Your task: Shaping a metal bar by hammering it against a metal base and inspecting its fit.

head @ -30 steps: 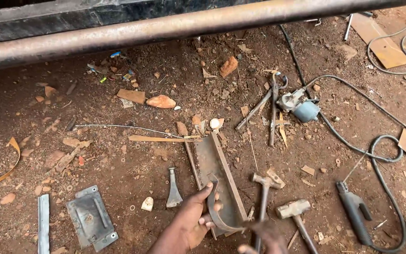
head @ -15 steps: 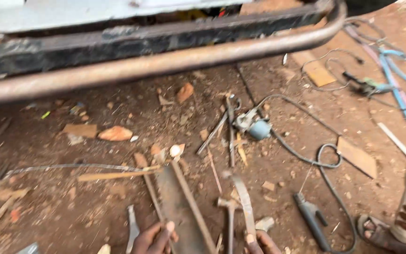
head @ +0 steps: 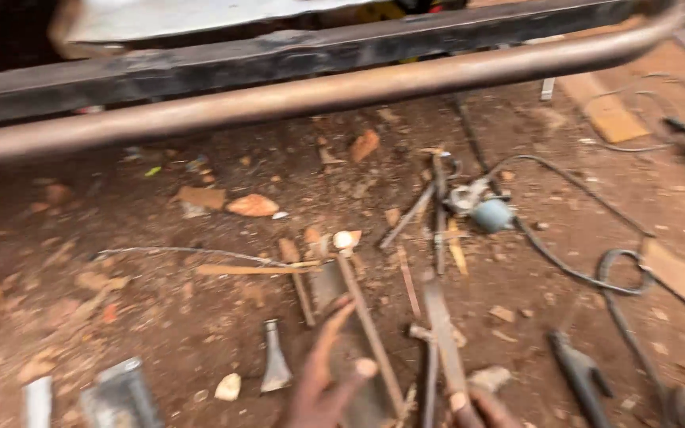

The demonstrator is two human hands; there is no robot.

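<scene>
**A:** What is the left hand (head: 319, 388) doing?

**B:** It's open, with the fingers spread and the thumb out. The palm hovers over the lower end of the rusty metal channel (head: 362, 317), and the fingertips touch it or come very near; blur hides which.

**A:** And the right hand (head: 481, 406)?

**B:** Only its fingertips show at the bottom edge. They meet the lower end of a flat metal strip (head: 441, 329), but I cannot tell whether they close on it.

**A:** What has changed?

**B:** A second ago the left palm lay flat on the channel and the right hand sat low by the hammers. Now the strip stands up from the right fingers, just right of the channel, so the work has shifted to that strip.

**A:** What's further out?

**B:** A flared chisel-like piece (head: 275, 366) lies left of the left hand. A grey plate (head: 120, 392) lies further left. A blue-grey power tool (head: 489, 212) and its black cable (head: 564, 268) are up to the right, and a rusty pipe (head: 319, 93) crosses the top
</scene>
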